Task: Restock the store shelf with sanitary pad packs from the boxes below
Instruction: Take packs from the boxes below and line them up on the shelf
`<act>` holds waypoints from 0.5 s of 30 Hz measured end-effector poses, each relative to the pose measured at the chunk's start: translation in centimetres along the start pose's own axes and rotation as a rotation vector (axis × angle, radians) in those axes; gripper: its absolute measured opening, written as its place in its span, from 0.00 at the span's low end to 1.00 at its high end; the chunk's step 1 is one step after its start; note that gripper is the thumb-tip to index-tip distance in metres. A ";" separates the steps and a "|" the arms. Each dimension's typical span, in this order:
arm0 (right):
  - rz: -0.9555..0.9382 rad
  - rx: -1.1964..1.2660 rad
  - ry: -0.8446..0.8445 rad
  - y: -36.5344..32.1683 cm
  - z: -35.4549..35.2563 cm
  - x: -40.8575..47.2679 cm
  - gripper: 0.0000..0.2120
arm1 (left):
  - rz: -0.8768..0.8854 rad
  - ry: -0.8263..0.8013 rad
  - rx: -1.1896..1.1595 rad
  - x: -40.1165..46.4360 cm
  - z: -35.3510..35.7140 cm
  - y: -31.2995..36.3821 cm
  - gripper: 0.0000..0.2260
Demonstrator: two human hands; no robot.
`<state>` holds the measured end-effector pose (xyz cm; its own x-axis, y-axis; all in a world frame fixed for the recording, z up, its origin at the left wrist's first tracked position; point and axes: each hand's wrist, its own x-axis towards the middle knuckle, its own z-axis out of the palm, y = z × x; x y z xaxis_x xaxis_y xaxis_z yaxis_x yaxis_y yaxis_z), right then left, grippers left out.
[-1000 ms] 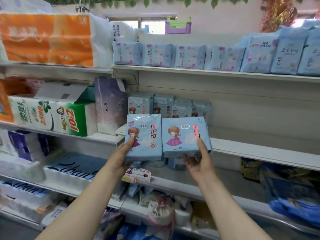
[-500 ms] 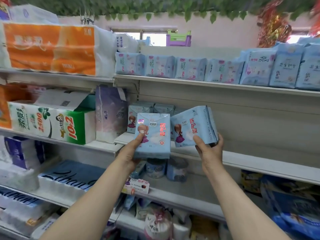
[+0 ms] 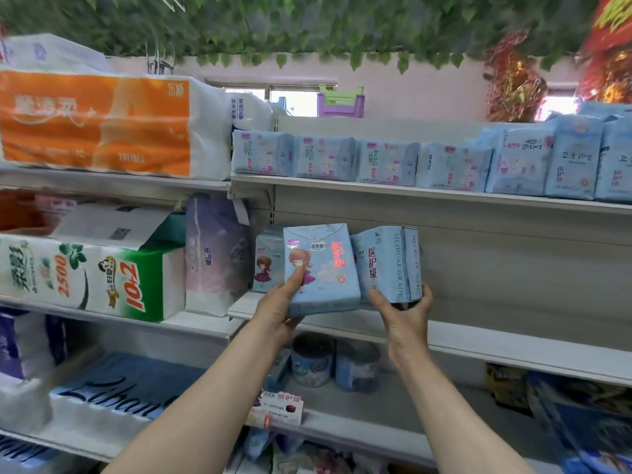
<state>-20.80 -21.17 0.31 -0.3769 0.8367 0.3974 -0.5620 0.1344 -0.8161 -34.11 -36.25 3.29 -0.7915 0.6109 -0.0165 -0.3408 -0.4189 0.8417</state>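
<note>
The long white metal store shelf (image 3: 478, 340) carries one pale blue pad pack with a cartoon girl (image 3: 268, 261) at its left end (beside purple-wrapped tissue (image 3: 215, 254)). Over its front edge, the left hand (image 3: 278, 311) grips a matching blue pack (image 3: 319, 268), thumb across its face. The right hand (image 3: 405, 311) curls round a second blue pack turned edge-on (image 3: 386, 265), touching the first.
</note>
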 end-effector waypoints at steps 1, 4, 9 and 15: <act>-0.008 0.002 0.006 0.1 0.4 0.2 0.47 | 0.011 -0.010 0.004 0.3 -0.1 0.3 0.13; -0.021 0.015 -0.003 0.6 1.6 0.4 0.52 | 0.028 -0.038 0.043 1.6 -0.6 0.9 0.21; 0.090 0.139 -0.023 0.9 2.8 0.3 0.57 | 0.026 -0.063 0.085 3.2 -1.6 1.5 0.18; 0.290 0.321 0.181 0.5 4.1 1.7 0.29 | -0.031 -0.107 0.079 4.6 -3.8 1.8 0.19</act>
<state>-24.74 -21.91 2.32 -0.4342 0.8982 0.0691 -0.6623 -0.2662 -0.7003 -40.32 -36.75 2.62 -0.7210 0.6928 0.0110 -0.3201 -0.3471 0.8815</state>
